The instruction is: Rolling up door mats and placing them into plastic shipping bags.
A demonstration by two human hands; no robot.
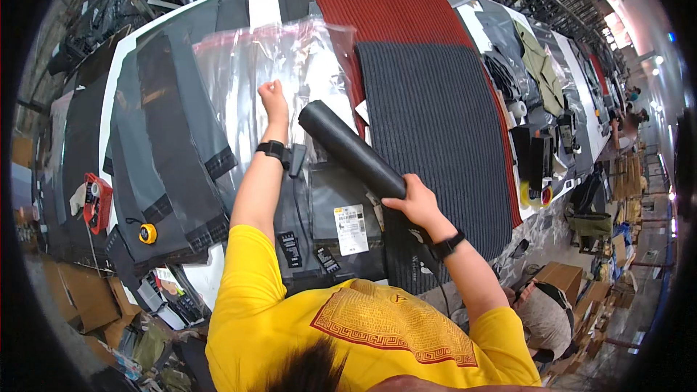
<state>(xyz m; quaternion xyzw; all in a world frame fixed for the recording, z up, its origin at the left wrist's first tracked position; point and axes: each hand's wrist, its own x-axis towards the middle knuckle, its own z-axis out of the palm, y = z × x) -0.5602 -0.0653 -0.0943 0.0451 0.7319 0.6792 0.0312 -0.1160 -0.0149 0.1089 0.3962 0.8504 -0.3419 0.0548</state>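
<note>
Black, the roll [352, 149] looked slippery, best held beyond my right hand [419, 207] clasping its end; my left hand [274, 103] curled, grasp unclear.

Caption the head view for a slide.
Right hand holding the near end of a black roll, left hand over clear plastic, dark ribbed mat to the right.
</note>
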